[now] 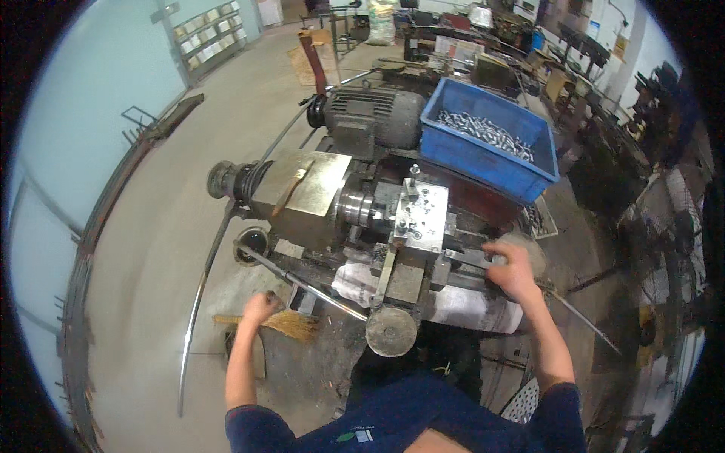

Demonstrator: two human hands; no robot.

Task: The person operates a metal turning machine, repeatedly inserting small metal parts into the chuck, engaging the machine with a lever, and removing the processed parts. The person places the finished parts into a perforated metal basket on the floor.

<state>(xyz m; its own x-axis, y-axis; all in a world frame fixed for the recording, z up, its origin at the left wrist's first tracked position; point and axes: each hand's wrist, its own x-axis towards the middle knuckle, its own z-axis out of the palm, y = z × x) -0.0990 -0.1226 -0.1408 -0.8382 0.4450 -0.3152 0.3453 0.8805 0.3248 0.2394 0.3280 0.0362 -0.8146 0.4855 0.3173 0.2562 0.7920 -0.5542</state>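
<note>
I stand at a small metal lathe [317, 192] with a grey tool block [419, 215] beside its chuck. My left hand [260, 307] is closed around the near end of a long steel lever [317, 291] that runs up-left toward the machine's base. My right hand [512, 268] rests on a handle or wheel at the right end of the carriage, fingers curled over it; what it grips is blurred. A round handwheel [390, 331] sits at the front between my arms.
A blue crate [483, 162] full of shiny metal parts stands behind the lathe on the right. A grey electric motor [374, 113] sits at the back. A straw brush [291, 325] lies by my left hand. Crumpled paper [468, 306] covers the front bed.
</note>
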